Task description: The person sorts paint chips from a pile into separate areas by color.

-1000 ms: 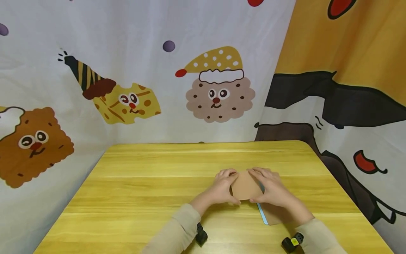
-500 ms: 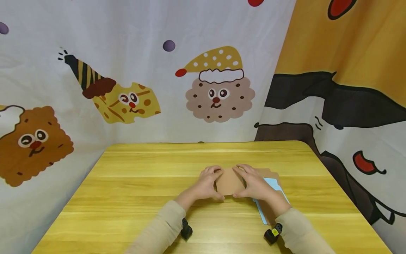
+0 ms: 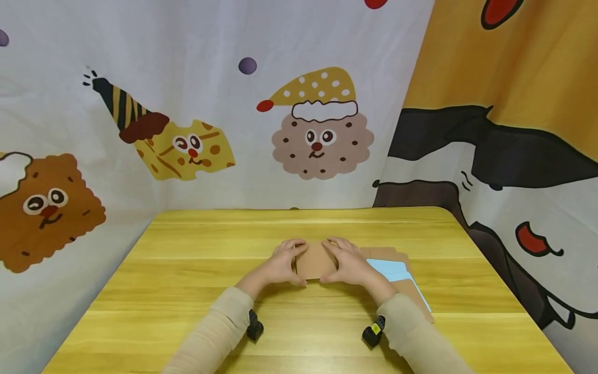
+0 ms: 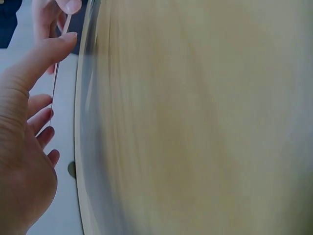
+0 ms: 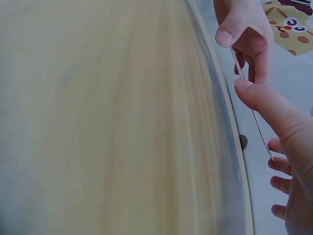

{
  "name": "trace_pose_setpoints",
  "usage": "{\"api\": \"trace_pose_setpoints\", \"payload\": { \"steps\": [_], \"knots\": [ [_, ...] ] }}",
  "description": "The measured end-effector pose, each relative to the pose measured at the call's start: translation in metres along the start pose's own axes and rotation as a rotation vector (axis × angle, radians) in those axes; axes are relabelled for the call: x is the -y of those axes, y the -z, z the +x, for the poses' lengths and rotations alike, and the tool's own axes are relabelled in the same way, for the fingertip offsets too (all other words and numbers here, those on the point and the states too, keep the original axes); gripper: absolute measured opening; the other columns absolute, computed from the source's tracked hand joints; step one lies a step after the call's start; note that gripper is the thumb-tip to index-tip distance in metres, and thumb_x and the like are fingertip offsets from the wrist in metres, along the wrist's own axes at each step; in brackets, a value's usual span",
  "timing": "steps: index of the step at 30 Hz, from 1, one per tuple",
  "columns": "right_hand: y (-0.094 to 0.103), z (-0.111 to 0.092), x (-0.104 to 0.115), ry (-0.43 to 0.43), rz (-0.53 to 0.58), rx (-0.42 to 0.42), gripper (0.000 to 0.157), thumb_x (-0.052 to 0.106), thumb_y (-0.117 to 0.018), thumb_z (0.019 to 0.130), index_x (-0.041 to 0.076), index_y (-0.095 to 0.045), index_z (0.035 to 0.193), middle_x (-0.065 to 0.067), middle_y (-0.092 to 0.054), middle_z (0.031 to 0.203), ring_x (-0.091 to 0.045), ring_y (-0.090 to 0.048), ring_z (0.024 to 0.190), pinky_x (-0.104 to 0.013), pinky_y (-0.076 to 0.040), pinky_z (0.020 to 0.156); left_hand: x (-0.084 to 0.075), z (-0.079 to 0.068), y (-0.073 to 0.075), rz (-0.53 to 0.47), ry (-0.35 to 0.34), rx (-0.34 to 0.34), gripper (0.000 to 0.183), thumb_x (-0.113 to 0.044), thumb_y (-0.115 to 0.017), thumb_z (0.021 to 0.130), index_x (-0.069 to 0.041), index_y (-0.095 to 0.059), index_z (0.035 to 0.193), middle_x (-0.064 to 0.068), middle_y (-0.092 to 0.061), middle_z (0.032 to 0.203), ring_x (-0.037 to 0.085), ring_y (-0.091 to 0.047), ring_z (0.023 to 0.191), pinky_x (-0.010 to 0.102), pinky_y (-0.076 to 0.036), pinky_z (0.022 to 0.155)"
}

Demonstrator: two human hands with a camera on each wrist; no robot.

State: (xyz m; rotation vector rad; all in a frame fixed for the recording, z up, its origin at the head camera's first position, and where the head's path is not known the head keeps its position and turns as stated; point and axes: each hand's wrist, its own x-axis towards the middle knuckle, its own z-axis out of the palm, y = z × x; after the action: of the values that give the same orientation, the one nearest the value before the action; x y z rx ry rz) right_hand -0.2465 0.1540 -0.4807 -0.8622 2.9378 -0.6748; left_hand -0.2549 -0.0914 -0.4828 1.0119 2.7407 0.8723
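Note:
A thin flat piece of brown cardboard (image 3: 315, 261) is held up above the table between both hands in the head view. My left hand (image 3: 281, 264) grips its left edge and my right hand (image 3: 349, 264) its right edge, thumbs toward me and fingers on the far side. Seen edge-on in the left wrist view, the cardboard (image 4: 55, 78) is a thin line between thumb and fingers. The right wrist view likewise shows the cardboard (image 5: 260, 128) pinched at both sides. The palms hide parts of its edges.
Right of the hands, brown cardboard (image 3: 413, 295) with a light-blue piece (image 3: 386, 268) lies on the wooden table (image 3: 196, 301), partly covered by the right forearm. A patterned curtain (image 3: 205, 41) hangs behind the table. Black wrist cameras (image 3: 254, 328) hang below the sleeves.
Both hands have carried the cardboard leftward and slightly away from me, off the flat pieces on the right. More of the light-blue piece is uncovered now.

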Motion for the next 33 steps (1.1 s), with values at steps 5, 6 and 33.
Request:
{"api": "trace_pose_setpoints", "payload": {
  "steps": [5, 6, 33],
  "knots": [
    [-0.006, 0.009, 0.007, -0.017, 0.020, 0.012, 0.100, 0.056, -0.079, 0.069, 0.007, -0.039, 0.147, -0.017, -0.033, 0.148, -0.038, -0.025, 0.137, -0.059, -0.019, 0.107, 0.009, -0.003, 0.008, -0.032, 0.025, 0.045, 0.098, -0.033, -0.087, 0.069, -0.004, -0.036, 0.147, 0.011, -0.030, 0.151, 0.029, -0.021, 0.138, 0.054, -0.021, 0.107],
    [-0.007, 0.011, 0.008, -0.020, 0.021, 0.013, 0.100, 0.055, -0.079, 0.070, 0.006, -0.039, 0.147, -0.018, -0.033, 0.148, -0.038, -0.025, 0.137, -0.059, -0.019, 0.107, 0.012, -0.003, 0.010, -0.037, 0.025, 0.050, 0.097, -0.032, -0.086, 0.069, -0.004, -0.036, 0.147, 0.011, -0.030, 0.151, 0.029, -0.021, 0.137, 0.054, -0.022, 0.107],
    [-0.016, 0.033, -0.005, -0.123, 0.066, 0.120, 0.101, 0.057, -0.076, 0.073, 0.006, -0.033, 0.149, -0.017, -0.027, 0.151, -0.036, -0.021, 0.139, -0.055, -0.016, 0.109, 0.034, 0.020, 0.013, -0.049, 0.125, 0.174, 0.088, -0.032, -0.083, 0.074, -0.010, -0.039, 0.147, 0.006, -0.026, 0.154, 0.032, -0.020, 0.140, 0.054, -0.025, 0.107]
  ]
}}
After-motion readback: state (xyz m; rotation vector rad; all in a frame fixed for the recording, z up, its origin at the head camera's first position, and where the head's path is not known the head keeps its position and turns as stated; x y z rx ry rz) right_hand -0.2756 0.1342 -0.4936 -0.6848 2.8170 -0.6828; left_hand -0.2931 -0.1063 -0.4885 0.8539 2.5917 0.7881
